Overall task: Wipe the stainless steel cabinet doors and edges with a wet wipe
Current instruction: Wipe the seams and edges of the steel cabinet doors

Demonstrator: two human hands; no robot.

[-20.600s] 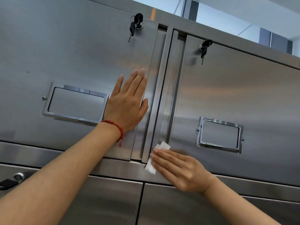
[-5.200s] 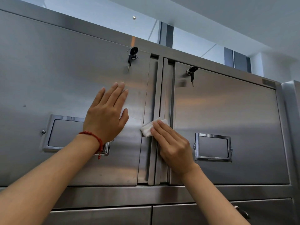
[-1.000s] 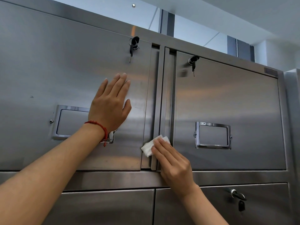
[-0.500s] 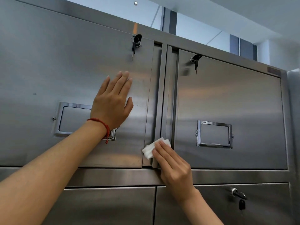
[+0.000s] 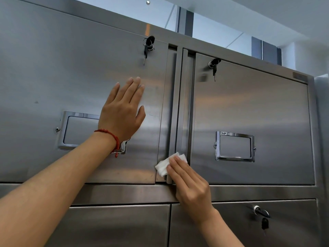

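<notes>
Left hand (image 5: pixel 122 114) flat, grip open, on the left door (image 5: pixel 53 77). Right hand (image 5: pixel 190 186), fingers straight, presses the wet wipe (image 5: pixel 162 166) on the centre door edges (image 5: pixel 175 104), lower middle of frame.

left arm reaches up from lower left, forearm bare, red string bracelet (image 5: pixel 111 138) at wrist. left hand (image 5: pixel 122 113) flat, palm forward, fingers straight and close together, pointing up and slightly right, thumb out to right. right arm rises from lower right, wrist bent. right hand (image 5: pixel 190 186) lower than left, back toward camera, fingers (image 5: pixel 175 166) extended up-left, pressing flat. hands well apart.
</notes>
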